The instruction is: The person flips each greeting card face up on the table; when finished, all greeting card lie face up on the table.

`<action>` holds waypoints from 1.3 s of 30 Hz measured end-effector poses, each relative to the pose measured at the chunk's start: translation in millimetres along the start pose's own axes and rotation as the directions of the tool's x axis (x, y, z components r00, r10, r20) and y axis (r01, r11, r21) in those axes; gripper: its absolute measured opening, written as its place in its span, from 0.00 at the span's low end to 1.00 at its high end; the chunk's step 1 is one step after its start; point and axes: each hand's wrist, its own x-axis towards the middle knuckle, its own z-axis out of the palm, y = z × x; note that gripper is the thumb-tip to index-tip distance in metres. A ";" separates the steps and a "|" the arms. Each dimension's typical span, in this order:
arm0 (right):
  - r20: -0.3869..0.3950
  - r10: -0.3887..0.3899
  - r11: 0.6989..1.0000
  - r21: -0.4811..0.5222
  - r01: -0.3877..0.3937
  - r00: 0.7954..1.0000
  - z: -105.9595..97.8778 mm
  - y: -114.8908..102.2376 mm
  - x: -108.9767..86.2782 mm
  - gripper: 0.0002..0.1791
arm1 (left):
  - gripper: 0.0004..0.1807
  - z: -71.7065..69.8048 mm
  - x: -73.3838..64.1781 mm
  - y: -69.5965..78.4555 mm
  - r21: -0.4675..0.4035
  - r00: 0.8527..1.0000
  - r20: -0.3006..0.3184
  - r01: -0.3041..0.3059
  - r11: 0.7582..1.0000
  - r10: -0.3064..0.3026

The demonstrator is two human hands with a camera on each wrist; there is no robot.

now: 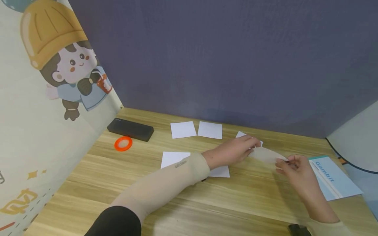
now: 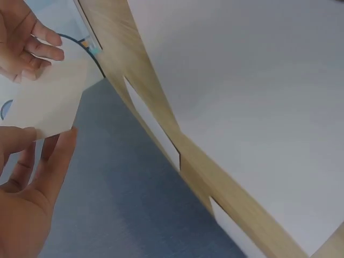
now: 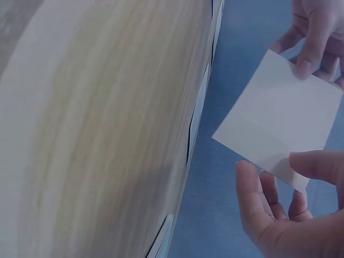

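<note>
Between my two hands a thin white paper card (image 1: 267, 154) is held up over the right part of the wooden table. My left hand (image 1: 233, 151) pinches its left edge, with the thumb on top and fingers beneath in the left wrist view. At the opposite edge my right hand (image 1: 299, 173) also pinches the card, its thumb (image 3: 317, 164) lying on the upper face. Behind the left hand lies another white card (image 1: 240, 134), partly covered by that hand. My left forearm hides part of the white sheets (image 1: 174, 159) on the table.
Two white cards (image 1: 183, 130) lie side by side near the dark blue panel (image 1: 224, 59). At the left are a black case (image 1: 130, 129) and an orange ring (image 1: 130, 143), perhaps a tape roll. A white-and-blue flat pack marked Gambit (image 1: 335, 178) lies beside the right hand.
</note>
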 end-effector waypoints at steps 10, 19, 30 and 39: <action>-0.028 -0.011 1.000 0.010 0.012 1.000 -0.7 1.4 -0.6 0.19 | 0.22 -1.2 -1.5 4.8 0.251 0.996 -0.004 -0.086 0.964 0.090; -0.020 -0.012 1.000 0.018 0.012 1.000 -1.3 3.6 -1.2 0.23 | 0.23 -4.3 -6.1 6.8 0.334 0.978 -0.065 -0.166 0.928 0.198; 0.033 0.069 0.997 0.022 -0.070 0.997 3.3 2.7 -1.0 0.33 | 0.23 -6.9 -9.0 4.4 0.454 0.946 -0.116 -0.219 0.863 0.302; 0.218 0.021 0.942 0.323 -0.092 0.976 -0.2 23.7 0.8 0.27 | 0.26 -4.4 -15.0 1.7 0.503 0.912 -0.156 -0.256 0.825 0.378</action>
